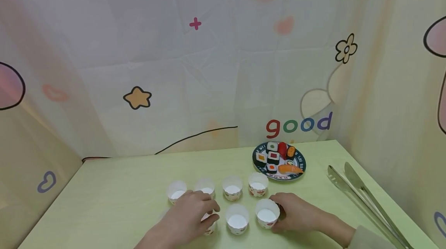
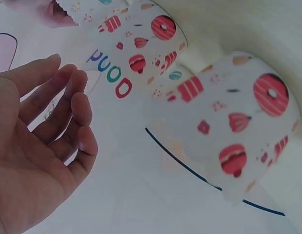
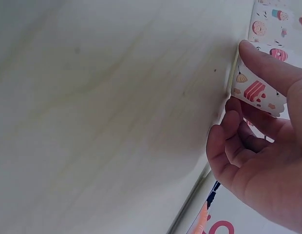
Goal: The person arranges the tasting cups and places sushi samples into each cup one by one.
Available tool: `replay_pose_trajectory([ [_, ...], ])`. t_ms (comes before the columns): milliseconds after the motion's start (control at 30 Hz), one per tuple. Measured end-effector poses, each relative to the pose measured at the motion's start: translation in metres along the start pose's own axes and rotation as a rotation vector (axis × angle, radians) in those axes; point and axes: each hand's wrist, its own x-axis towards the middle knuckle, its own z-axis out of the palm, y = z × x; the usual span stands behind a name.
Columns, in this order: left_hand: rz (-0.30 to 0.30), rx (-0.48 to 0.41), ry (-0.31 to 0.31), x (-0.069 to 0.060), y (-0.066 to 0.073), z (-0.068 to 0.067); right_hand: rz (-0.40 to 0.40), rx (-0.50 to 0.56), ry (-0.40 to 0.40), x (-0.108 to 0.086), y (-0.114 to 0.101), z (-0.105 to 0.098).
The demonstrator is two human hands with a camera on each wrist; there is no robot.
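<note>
Several white paper cupcake cups (image 1: 237, 218) with dessert prints stand in two rows on the table. My right hand (image 1: 296, 213) pinches the rightmost front cup (image 1: 267, 213) between thumb and fingers; in the right wrist view the thumb lies on one side of this printed cup (image 3: 255, 90) and a finger on the other. Over the left part of the rows hovers my left hand (image 1: 189, 218), its fingers loosely bent and nothing in them. It partly hides the cups below it. The left wrist view shows the left hand (image 2: 48, 126) apart from a nearby cup (image 2: 238, 117).
Behind the cups at right sits a dark-rimmed plate (image 1: 258, 167) of sushi pieces (image 1: 273, 157). Metal tongs (image 1: 374, 202) lie along the table's right side. A printed curtain (image 1: 156, 47) rises behind the pale green table (image 1: 104, 194).
</note>
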Motion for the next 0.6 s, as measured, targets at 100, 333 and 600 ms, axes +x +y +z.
replay_pose_trajectory([
  [100,-0.02,-0.012,0.041,-0.003,-0.003,-0.003,-0.008,0.011,0.002,0.0,0.002,0.001],
  [333,-0.073,0.021,0.124,-0.008,-0.01,-0.01,0.096,0.022,-0.017,0.002,0.005,0.004],
  [600,-0.157,0.008,0.182,-0.012,-0.028,-0.019,0.093,0.023,-0.028,-0.003,-0.025,-0.005],
])
